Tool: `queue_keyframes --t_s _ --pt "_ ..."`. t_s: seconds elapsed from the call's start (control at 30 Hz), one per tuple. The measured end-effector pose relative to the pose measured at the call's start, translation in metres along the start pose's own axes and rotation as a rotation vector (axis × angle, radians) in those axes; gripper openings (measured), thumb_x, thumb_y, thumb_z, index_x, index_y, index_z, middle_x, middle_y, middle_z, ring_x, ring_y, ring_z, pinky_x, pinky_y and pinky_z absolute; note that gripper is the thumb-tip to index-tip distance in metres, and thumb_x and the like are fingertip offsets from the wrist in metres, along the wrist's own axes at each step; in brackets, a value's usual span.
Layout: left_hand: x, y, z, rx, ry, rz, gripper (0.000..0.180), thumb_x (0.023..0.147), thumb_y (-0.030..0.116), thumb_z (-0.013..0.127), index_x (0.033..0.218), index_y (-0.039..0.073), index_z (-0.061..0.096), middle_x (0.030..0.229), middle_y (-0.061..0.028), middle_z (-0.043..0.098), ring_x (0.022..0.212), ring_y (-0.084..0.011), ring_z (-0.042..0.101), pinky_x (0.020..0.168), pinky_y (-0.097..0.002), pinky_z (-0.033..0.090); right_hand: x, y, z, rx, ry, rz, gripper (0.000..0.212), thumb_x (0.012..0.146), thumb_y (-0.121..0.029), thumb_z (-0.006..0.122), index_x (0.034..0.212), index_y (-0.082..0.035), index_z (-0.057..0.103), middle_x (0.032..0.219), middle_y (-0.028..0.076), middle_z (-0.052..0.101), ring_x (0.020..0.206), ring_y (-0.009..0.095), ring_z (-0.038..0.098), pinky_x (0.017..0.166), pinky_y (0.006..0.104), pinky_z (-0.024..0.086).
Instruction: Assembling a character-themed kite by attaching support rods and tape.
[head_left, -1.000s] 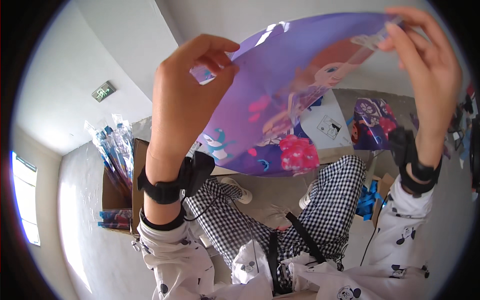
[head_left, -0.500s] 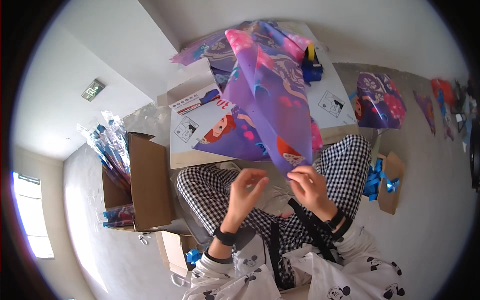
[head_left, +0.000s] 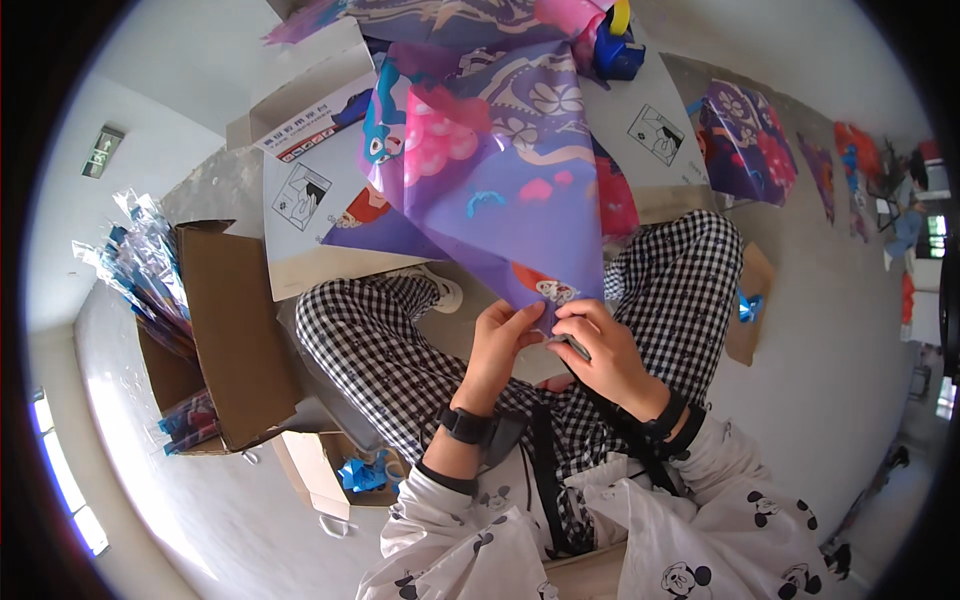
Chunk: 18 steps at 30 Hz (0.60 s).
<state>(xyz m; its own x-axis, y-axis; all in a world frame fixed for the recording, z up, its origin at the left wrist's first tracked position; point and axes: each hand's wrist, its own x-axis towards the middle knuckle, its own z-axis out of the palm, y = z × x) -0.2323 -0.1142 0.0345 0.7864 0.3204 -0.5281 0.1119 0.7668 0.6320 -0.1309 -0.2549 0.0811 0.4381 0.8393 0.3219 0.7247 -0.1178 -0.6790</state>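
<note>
A purple printed sheet (head_left: 520,200) with pink hearts, white clover shapes and a red-haired figure hangs over the table edge, its corner pointing toward me. My left hand (head_left: 493,355) pinches that near corner between thumb and fingers. Right beside it, almost touching, my right hand (head_left: 605,350) has its fingertips closed on the same corner. A small dark piece shows under the right fingers, too hidden to name. More purple printed sheet (head_left: 380,232) lies underneath on the white tabletop (head_left: 640,90).
A brown carton (head_left: 240,340) of plastic-wrapped packs stands at the left. Below it, a smaller box (head_left: 315,470) holds blue ribbon bows (head_left: 365,472). A blue tape dispenser (head_left: 618,58) sits at the table's far side. Another printed sheet (head_left: 745,140) hangs at the right.
My left hand, empty before, has moved right and now pinches the sheet's corner beside my right hand. The sheet has spread wider. The view has tilted and shifted.
</note>
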Motion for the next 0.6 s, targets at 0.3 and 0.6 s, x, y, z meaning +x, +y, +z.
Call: queue_keyframes --t_s 0.3,0.6 --pt "-0.005 0.005 0.01 0.051 -0.039 0.019 0.024 0.092 0.01 0.064 0.113 -0.002 0.061 0.102 -0.0078 0.068 0.086 -0.0143 0.067 0.075 -0.0278 0.058 -0.013 0.004 0.006 0.112 -0.017 0.164 0.022 0.077 -0.002 0.075 0.09 -0.004 0.058 0.107 0.008 0.057 0.082 0.023 0.065 0.067 0.03 0.055" --pt "-0.003 0.002 0.01 0.088 -0.057 0.002 0.026 0.09 0.014 0.068 0.11 -0.002 0.063 0.096 -0.0074 0.069 0.082 -0.013 0.067 0.073 -0.0252 0.055 -0.013 -0.001 0.004 0.141 0.024 0.248 0.018 0.08 0.003 0.071 0.088 -0.003 0.056 0.11 0.01 0.054 0.083 0.02 0.059 0.067 0.0278 0.051"
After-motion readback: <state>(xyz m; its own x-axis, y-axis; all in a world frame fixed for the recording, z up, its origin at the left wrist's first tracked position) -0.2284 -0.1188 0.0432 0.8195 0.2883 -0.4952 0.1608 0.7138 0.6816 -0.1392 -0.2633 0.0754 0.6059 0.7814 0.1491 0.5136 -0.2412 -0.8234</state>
